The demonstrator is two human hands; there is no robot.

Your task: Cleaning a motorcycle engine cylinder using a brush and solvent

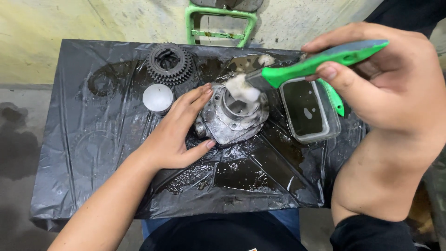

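Observation:
A grey metal engine cylinder lies in the middle of a table wrapped in wet black plastic sheet. My left hand rests flat against the cylinder's left side, thumb under its lower edge, steadying it. My right hand grips a green-handled brush. The brush's pale bristles touch the cylinder's upper rim near the bore.
A clear rectangular tub of dark liquid stands right of the cylinder, another green handle leaning in it. A black stacked gear and a silvery piston sit at the back left. A green metal frame stands behind the table.

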